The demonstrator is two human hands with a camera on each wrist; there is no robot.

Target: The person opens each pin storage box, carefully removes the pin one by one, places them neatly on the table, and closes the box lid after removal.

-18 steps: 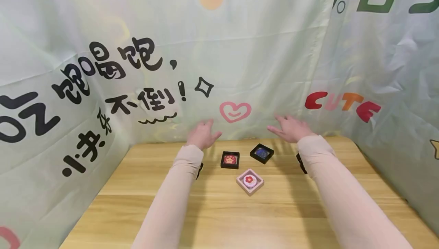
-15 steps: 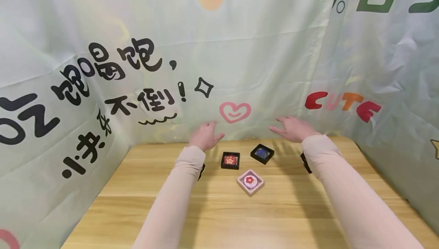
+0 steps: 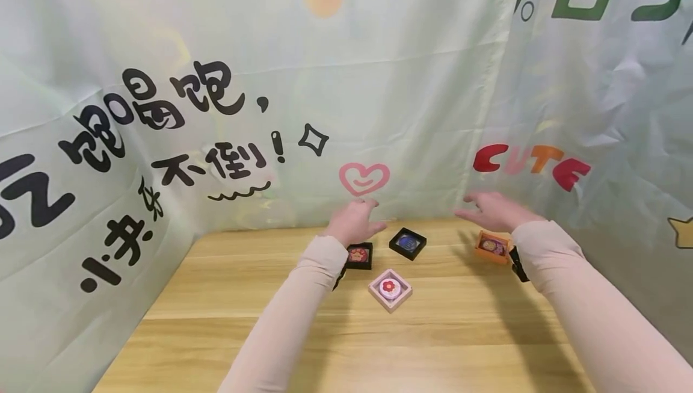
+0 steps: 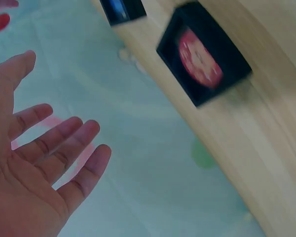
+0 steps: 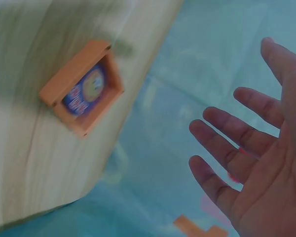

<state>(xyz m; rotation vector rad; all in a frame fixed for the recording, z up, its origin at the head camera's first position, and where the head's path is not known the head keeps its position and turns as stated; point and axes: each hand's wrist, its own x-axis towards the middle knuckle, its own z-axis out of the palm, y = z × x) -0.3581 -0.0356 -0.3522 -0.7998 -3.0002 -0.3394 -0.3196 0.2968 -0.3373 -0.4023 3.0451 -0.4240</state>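
My left hand [image 3: 354,222] hovers over the table's far edge with its fingers spread, holding nothing. Below its wrist lies a small black square box with a red round piece inside [image 3: 359,255], partly covered by the sleeve; the left wrist view shows this black box [image 4: 203,54] apart from the hand. To its right lies another black box with a blue piece [image 3: 408,244]. A pink box [image 3: 390,290] holding a white disc with a red flower sits nearer. My right hand [image 3: 495,211], fingers extended and holding nothing, hangs above an orange box [image 3: 492,246] with a purple-blue picture piece.
The wooden table [image 3: 227,297] ends at a printed pale green cloth [image 3: 411,92] that rises behind it and along both sides. A black strap [image 3: 518,264] is on the right wrist.
Both hands have moved to the right. The left wrist now overlaps the red-piece black box, and the orange box has come into sight beside the right wrist. The head view has shifted slightly.
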